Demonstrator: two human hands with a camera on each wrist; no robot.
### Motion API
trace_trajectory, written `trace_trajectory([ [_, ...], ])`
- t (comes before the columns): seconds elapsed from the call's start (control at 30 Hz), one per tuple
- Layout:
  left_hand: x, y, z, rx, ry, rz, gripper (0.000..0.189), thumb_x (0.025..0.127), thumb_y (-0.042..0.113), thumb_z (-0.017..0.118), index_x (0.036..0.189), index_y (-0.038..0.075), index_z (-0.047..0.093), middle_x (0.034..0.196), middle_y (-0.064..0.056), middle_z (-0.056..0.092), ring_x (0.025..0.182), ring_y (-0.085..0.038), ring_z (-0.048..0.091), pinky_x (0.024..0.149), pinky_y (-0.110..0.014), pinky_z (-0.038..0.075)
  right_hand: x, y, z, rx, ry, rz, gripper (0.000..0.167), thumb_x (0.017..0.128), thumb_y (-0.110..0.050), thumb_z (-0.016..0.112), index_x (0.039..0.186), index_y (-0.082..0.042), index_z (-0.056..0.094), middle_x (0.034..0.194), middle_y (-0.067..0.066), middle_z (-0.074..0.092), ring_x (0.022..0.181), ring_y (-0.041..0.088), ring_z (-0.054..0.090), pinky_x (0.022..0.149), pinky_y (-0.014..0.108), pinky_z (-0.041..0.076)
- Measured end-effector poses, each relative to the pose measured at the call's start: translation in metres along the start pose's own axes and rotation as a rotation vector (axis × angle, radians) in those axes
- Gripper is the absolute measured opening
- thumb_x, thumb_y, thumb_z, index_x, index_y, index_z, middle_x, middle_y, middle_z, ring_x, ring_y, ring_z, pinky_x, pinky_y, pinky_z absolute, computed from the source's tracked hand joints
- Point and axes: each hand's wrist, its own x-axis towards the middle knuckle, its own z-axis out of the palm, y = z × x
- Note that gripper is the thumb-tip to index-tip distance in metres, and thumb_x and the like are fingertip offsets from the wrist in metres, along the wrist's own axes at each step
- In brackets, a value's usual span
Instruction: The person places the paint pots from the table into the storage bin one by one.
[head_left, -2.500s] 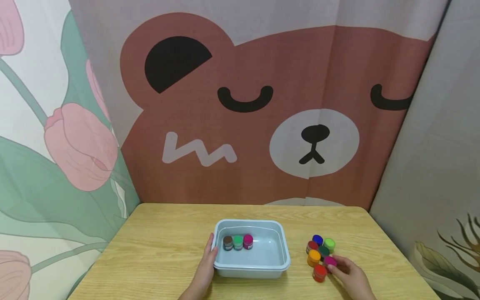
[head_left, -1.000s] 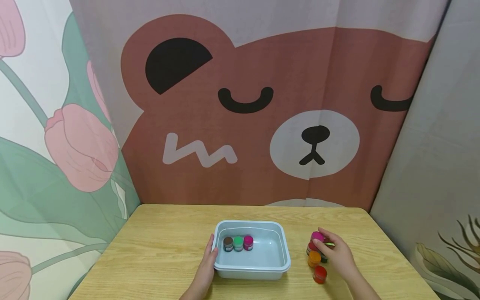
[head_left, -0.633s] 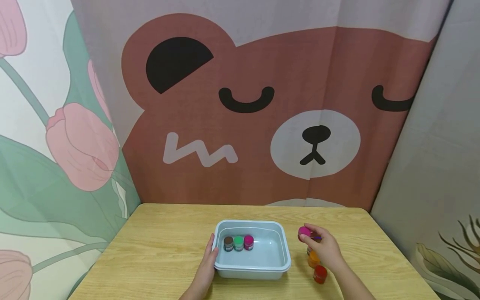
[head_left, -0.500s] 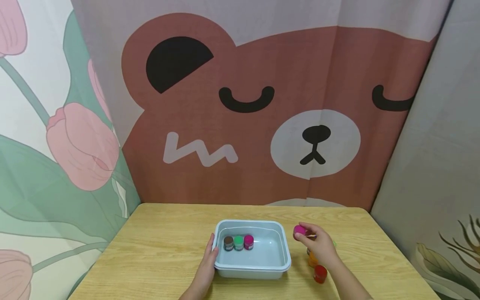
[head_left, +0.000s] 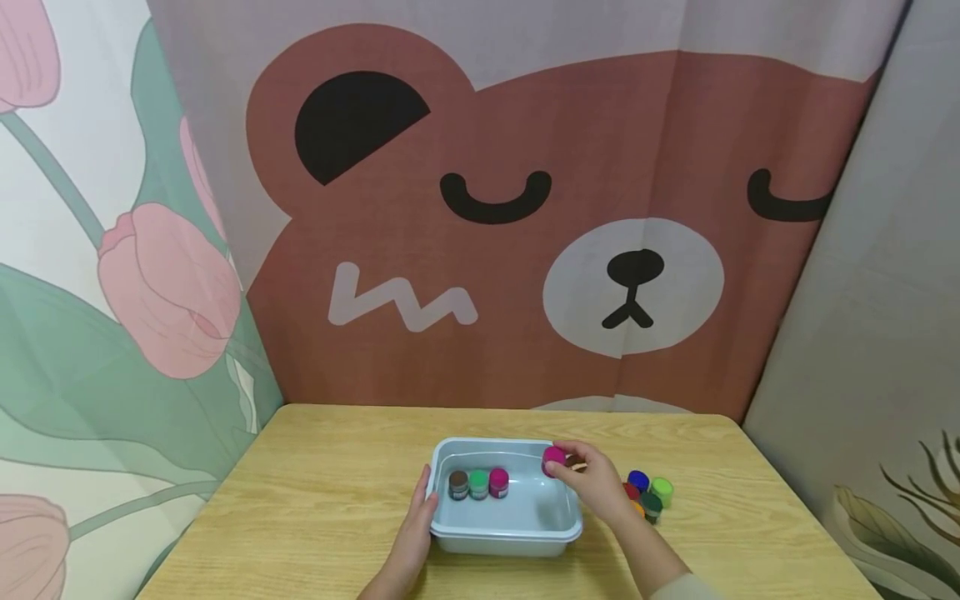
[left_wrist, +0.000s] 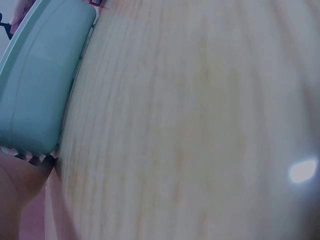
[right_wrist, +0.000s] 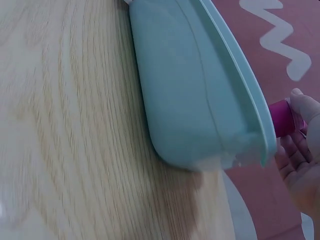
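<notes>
My right hand [head_left: 597, 486] pinches a small paint jar with a magenta lid [head_left: 553, 460] between thumb and fingers, over the back right corner of a pale blue plastic tub [head_left: 525, 546]. In the right wrist view, the jar shows just beyond the tub's rim. My left hand [head_left: 408, 529] rests against the tub's left side, fingers straight along the outer wall, thumb at the rim. Inside the tub, a brown-lidded jar [head_left: 458, 486], a green-lidded jar [head_left: 478, 484] and another magenta-lidded jar [head_left: 498, 483] stand in a row near the left.
Right of the tub, several jars stand clustered: a blue-lidded jar [head_left: 638, 481], a light green one [head_left: 662, 490], a dark green one [head_left: 651, 505], and red and orange ones partly hidden by my right arm. The wooden table [head_left: 337, 467] ends at a bear-print curtain [head_left: 375, 367].
My right hand picked up the magenta-lidded jar from the cluster and carried it left to the tub's back right corner. The left hand stayed at the tub's side.
</notes>
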Motion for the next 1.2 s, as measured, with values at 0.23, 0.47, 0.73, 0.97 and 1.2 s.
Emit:
trace_trajectory([
  [0.23,0.001,0.002,0.000,-0.004,0.003,-0.007,0.061,0.106,0.035,0.032,0.158,0.012,0.012,0.164,-0.019,0.007,0.149,-0.047,0.002,0.114,-0.072,0.001,0.008,-0.007,0.021,-0.025,-0.022,-0.022,0.045,0.083,-0.029,0.078,0.122,-0.008,0.067,0.100,0.004,0.069,0.090,0.016,0.060,0.071,0.024,0.055],
  [0.47,0.000,0.002,0.000,-0.005,-0.010,-0.010,0.061,0.106,0.036,0.031,0.159,0.012,0.010,0.165,-0.019,0.006,0.149,-0.048,0.001,0.114,-0.072,0.000,0.015,-0.011,0.035,-0.090,-0.042,-0.094,0.046,0.084,-0.023,0.078,0.125,-0.006,0.065,0.101,0.004,0.070,0.089,0.015,0.061,0.072,0.026,0.057],
  [0.73,0.000,-0.001,-0.001,-0.010,-0.009,-0.004,0.061,0.106,0.037,0.032,0.159,0.013,0.011,0.164,-0.019,0.007,0.149,-0.047,0.001,0.114,-0.072,0.000,0.018,-0.016,0.043,-0.183,-0.122,-0.092,0.036,0.086,-0.020,0.076,0.118,-0.007,0.068,0.102,0.004,0.068,0.091,0.016,0.061,0.074,0.030,0.057],
  [0.97,0.001,-0.001,-0.001,-0.003,-0.013,-0.005,0.062,0.106,0.038,0.031,0.159,0.014,0.010,0.164,-0.019,0.007,0.149,-0.047,0.002,0.114,-0.072,0.001,0.021,-0.016,0.046,-0.239,-0.164,-0.063,0.033,0.085,-0.021,0.076,0.114,-0.007,0.068,0.098,0.002,0.068,0.088,0.015,0.062,0.075,0.032,0.057],
  [1.2,0.001,-0.002,-0.001,-0.009,-0.016,-0.005,0.061,0.106,0.038,0.031,0.159,0.014,0.010,0.165,-0.019,0.007,0.149,-0.047,0.001,0.114,-0.072,0.001,0.025,-0.014,0.049,-0.334,-0.201,-0.147,0.024,0.083,-0.016,0.078,0.103,-0.004,0.070,0.089,0.003,0.067,0.083,0.014,0.059,0.074,0.034,0.054],
])
